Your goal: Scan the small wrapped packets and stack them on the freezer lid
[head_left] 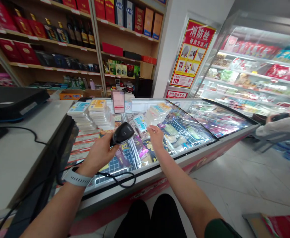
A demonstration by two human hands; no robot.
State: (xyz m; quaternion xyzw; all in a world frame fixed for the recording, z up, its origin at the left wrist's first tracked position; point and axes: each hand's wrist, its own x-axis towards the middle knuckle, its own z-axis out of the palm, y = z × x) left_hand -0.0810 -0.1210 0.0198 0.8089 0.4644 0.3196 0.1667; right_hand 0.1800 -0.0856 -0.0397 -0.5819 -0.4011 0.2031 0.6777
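A black handheld barcode scanner (123,133) is in the left hand (101,153), whose fingers are wrapped around its handle, its head angled toward the right hand (156,136). Just beyond the right hand's fingertips and slightly to their left is a clear pack with a blue label (140,122). The right hand is partly closed, fingers curled in beside the pack's near edge; whether they grip it cannot be told.

A black cable (127,186) loops below the left hand, and a light grey watch band (77,178) circles that wrist. Beyond the left hand and to its left, two stacks of clear packs stand side by side on the chest freezer (177,162): blue-labelled packs (81,114) and, nearer the hand, orange-labelled packs (99,114). Another stack of packs (157,114), with blue and orange labels, is just beyond the right hand. Below both hands, white wire baskets (134,153) and bagged frozen goods (140,146) show inside the freezer.

Left of the left hand is a grey counter (23,148) bearing a black device (16,100). Far beyond the hands are shelves of boxes and bottles (79,31) and a red fire-hydrant poster (193,53). Well to the right of the right hand are a refrigerated display (254,72) and another person's arm (275,125).
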